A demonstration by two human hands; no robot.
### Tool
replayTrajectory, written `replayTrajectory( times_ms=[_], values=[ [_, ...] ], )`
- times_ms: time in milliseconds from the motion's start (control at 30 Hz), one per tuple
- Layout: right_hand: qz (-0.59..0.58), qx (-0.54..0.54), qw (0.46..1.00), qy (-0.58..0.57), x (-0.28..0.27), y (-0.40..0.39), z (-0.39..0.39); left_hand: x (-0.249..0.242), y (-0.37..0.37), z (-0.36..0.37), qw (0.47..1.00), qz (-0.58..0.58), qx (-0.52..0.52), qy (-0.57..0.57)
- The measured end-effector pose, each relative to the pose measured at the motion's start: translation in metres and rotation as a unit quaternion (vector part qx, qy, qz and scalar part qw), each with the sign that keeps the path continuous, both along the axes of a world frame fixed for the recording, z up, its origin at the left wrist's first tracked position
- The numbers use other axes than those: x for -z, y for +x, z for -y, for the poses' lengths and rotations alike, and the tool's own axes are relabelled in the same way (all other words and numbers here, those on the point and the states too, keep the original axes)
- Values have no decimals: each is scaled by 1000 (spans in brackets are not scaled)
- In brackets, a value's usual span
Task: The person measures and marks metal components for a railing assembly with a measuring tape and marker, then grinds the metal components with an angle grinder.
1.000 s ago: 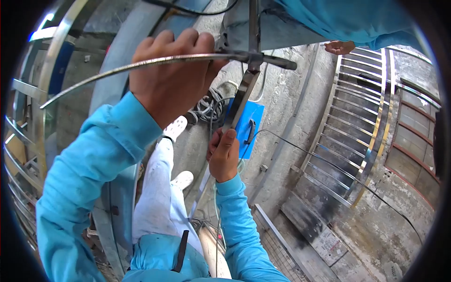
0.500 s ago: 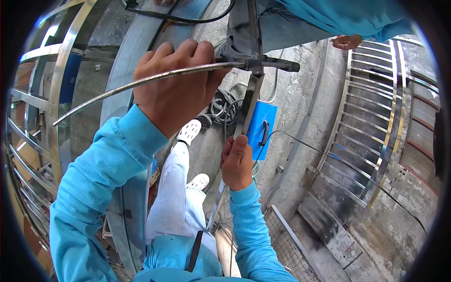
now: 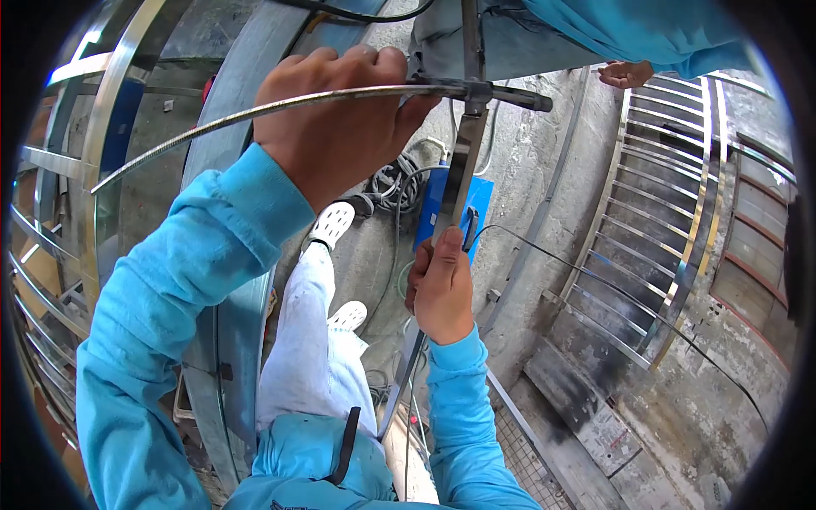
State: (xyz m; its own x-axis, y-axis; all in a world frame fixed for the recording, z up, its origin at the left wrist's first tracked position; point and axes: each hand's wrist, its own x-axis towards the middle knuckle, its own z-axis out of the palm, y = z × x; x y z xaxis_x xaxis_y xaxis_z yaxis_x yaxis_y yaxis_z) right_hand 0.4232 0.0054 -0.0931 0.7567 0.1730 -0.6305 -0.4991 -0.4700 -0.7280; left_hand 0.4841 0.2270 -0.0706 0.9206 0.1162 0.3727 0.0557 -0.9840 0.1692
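My left hand [image 3: 331, 127] is closed at the left side of a metal cross-shaped tool [image 3: 478, 92], its fingertips hidden behind. A long, thin ridged rod [image 3: 229, 118] runs from the tool's head across my left hand to the left. My right hand [image 3: 444, 285] grips a long flat metal bar [image 3: 461, 170] below the head, thumb on top. The bar extends upward past the tool and down beside my leg. A short dark round end [image 3: 531, 100] sticks out right of the head.
A co-worker's sleeve [image 3: 629, 30] and hand [image 3: 626, 75] are at the top right. Below lie a blue case [image 3: 481, 200] and coiled cables [image 3: 395, 183]. A ladder-like metal frame [image 3: 650, 217] stands right, shiny metal rails [image 3: 115, 110] left. A grey beam [image 3: 223, 144] runs beside my left arm.
Both hands and the tool have shifted slightly right in view; my left hand and the tool's head are also higher. More of the blue case shows left of the bar.
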Motion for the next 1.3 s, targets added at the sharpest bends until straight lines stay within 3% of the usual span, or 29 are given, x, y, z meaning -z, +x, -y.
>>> replayTrajectory(
  times_ms=[333, 433, 633, 733, 833, 933, 1033, 1167, 1300],
  values=[
    [-134, 65, 989, 15, -56, 15, -14, 2, 4, 3, 1000, -26, -9, -12],
    [-106, 72, 992, 2, -55, 13, -17, 0, 5, 1, 998, -54, -9, -29],
    [-106, 100, 989, -33, -51, 11, -19, 5, 5, -1, 999, 14, -8, -45],
    [-114, 90, 989, 21, -35, 13, -5, 8, 6, -4, 999, 34, -6, -21],
    [-25, 39, 999, 28, 11, 12, 15, -1, 4, -4, 1000, 8, -8, -25],
    [202, -34, 978, -36, 86, 0, 47, -3, 4, -3, 999, 4, -7, -35],
    [316, -34, 948, 7, 98, -20, 61, -4, 5, -5, 1000, 21, 0, -23],
    [306, -36, 951, -10, 77, -21, 69, -7, 5, -1, 1000, 26, -13, 8],
    [298, -34, 953, 48, 49, -32, 76, -14, 2, 2, 999, 26, -16, 12]
  ],
)
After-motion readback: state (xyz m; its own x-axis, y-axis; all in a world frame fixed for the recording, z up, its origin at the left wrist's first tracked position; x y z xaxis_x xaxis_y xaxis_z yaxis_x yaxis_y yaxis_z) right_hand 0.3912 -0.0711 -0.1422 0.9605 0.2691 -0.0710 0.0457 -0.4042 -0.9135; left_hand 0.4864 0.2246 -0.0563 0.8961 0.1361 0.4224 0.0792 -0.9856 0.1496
